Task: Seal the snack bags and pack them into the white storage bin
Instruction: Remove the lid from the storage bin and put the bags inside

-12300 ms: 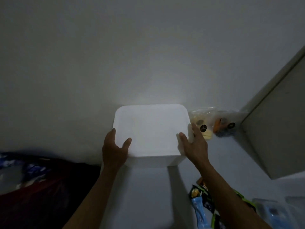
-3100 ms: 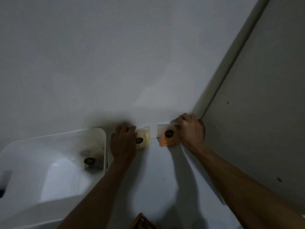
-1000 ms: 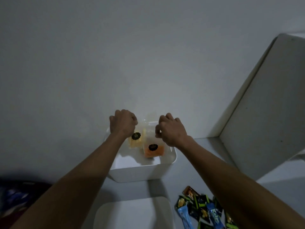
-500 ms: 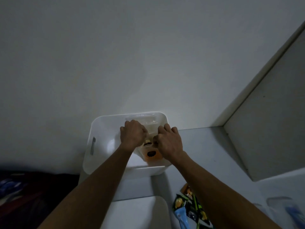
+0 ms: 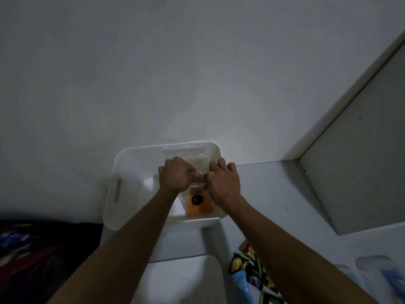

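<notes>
Inside the white storage bin (image 5: 122,170), near its right wall, the left hand (image 5: 175,174) and right hand (image 5: 223,181) both pinch the clear top of the orange snack bag (image 5: 198,205), which may buckle unsealed against that close wall, though open room remains toward the bin's left.

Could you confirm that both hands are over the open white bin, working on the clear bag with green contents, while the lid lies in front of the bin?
Not quite: in the head view the bag holds orange contents, not green. Otherwise yes: the left hand and right hand are over the open white bin, and the lid lies in front.
</notes>
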